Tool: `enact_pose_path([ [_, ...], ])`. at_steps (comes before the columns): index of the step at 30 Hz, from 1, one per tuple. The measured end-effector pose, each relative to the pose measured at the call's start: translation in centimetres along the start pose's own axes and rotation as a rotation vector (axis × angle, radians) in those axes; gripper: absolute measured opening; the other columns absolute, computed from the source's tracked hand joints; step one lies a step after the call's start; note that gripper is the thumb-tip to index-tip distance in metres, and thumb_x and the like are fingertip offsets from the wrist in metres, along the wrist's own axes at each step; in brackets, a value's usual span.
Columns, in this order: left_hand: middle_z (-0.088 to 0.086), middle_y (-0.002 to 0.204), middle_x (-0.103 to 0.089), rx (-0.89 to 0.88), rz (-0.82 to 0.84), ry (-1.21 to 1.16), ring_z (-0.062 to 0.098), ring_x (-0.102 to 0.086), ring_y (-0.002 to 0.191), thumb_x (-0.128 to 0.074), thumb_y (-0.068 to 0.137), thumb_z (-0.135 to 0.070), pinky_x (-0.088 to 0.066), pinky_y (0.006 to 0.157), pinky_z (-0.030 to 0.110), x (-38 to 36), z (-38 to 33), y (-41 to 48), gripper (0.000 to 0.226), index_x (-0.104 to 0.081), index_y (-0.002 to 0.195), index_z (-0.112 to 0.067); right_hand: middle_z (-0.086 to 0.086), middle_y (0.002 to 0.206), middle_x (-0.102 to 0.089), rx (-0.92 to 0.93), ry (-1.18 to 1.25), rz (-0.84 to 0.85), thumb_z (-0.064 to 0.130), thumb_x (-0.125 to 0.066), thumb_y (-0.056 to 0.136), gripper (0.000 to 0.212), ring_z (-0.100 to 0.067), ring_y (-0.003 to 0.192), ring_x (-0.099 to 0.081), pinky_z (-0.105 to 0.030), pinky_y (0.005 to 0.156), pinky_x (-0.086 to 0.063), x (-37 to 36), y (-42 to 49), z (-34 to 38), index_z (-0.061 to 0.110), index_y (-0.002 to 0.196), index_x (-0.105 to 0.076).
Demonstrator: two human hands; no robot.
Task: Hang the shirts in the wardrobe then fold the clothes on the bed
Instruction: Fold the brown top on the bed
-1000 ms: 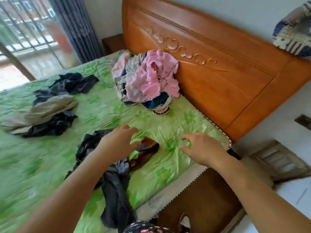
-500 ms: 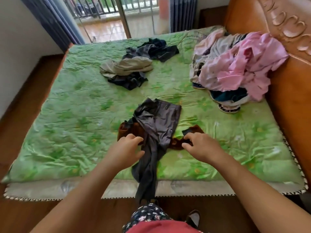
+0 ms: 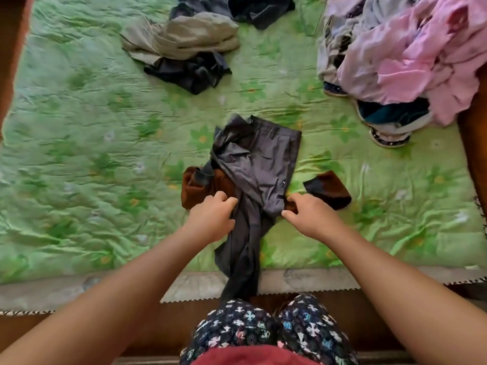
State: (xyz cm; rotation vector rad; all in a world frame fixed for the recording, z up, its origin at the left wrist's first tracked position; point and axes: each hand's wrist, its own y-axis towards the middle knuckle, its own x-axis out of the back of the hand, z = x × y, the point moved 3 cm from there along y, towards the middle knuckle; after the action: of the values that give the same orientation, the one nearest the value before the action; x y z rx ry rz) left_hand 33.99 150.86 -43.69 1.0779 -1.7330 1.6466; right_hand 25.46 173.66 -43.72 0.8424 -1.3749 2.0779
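Looking down from the head camera, I see a bed [image 3: 79, 159] with a green flowered cover that fills most of the view. Near the centre lie the grey trousers [image 3: 261, 164], crumpled, with one leg running toward 6 o'clock and hanging over the bed edge. They lie across a brown garment [image 3: 193, 189], which comes out on both sides of them, at 9 o'clock and at 3 o'clock from the trousers.

The left hand [image 3: 210, 221] is just below the centre, its fingers curled on the brown garment where the grey cloth crosses it. Whether it also holds the grey cloth, I cannot tell. The right hand [image 3: 309, 219] is beside it, on the other side of the trouser leg, and pinches a fold of the brown garment between thumb and forefinger.

At 1 to 2 o'clock a heap of pink and pale clothes [image 3: 411, 61] lies against the wooden headboard [image 3: 474, 143]. At 11 to 12 o'clock there is a beige garment [image 3: 184, 38] touching dark clothes [image 3: 189, 72]. At 6 o'clock the person's patterned trousers [image 3: 263, 330] are visible.
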Motion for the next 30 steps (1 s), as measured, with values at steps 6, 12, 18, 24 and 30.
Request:
enact_pose_path([
  [6, 0.005, 0.141, -0.041, -0.016, -0.022, 0.033, 0.031, -0.050, 0.119, -0.057, 0.092, -0.032, -0.047, 0.071, 0.041, -5.1, 2.3, 8.3, 0.063, -0.032, 0.150, -0.030, -0.014, 0.132, -0.049, -0.008, -0.047, 0.088, 0.052, -0.057, 0.093, 0.056, -0.038, 0.125, -0.048, -0.049, 0.103, -0.045, -6.2, 8.8, 0.3, 0.020, 0.137, -0.046],
  [12, 0.009, 0.159, -0.016, -0.004, 0.020, 0.079, 0.034, -0.054, 0.114, -0.063, 0.088, -0.024, -0.050, 0.066, 0.041, -11.4, 3.0, 15.7, 0.078, -0.022, 0.154, -0.032, -0.014, 0.146, -0.034, -0.005, -0.053, 0.148, 0.057, -0.062, 0.091, 0.076, -0.040, 0.134, -0.036, -0.054, 0.107, -0.041, -12.2, 17.9, -1.5, 0.019, 0.149, -0.031],
  [18, 0.011, 0.163, -0.010, -0.005, -0.047, 0.048, 0.033, -0.062, 0.094, -0.064, 0.090, -0.020, -0.046, 0.056, 0.037, -14.0, 2.5, 20.0, 0.085, -0.015, 0.156, -0.037, -0.011, 0.155, -0.022, -0.046, -0.001, 0.155, 0.065, -0.062, 0.087, 0.091, -0.039, 0.144, -0.022, -0.060, 0.106, -0.041, -15.7, 21.9, -2.0, 0.022, 0.154, -0.019],
  [24, 0.007, 0.111, -0.043, 0.012, -0.135, 0.046, 0.031, -0.055, 0.059, -0.059, 0.093, -0.014, -0.027, 0.042, 0.032, -11.8, 1.3, 21.6, 0.026, -0.049, 0.116, -0.020, -0.013, 0.125, -0.045, 0.061, -0.112, -0.083, 0.023, -0.055, 0.096, 0.025, -0.040, 0.116, -0.046, -0.048, 0.082, -0.053, -15.4, 21.9, -1.2, 0.015, 0.119, -0.049],
  [30, 0.005, 0.125, -0.039, -0.030, -0.122, -0.137, 0.031, -0.063, 0.093, -0.067, 0.084, -0.043, -0.048, 0.059, 0.037, -10.7, 0.5, 21.5, 0.050, -0.049, 0.128, -0.026, -0.012, 0.087, -0.057, -0.127, 0.463, -0.180, 0.003, -0.044, 0.089, 0.017, -0.030, 0.080, -0.050, -0.036, 0.067, -0.031, -11.7, 22.7, -1.9, 0.018, 0.095, -0.047],
])
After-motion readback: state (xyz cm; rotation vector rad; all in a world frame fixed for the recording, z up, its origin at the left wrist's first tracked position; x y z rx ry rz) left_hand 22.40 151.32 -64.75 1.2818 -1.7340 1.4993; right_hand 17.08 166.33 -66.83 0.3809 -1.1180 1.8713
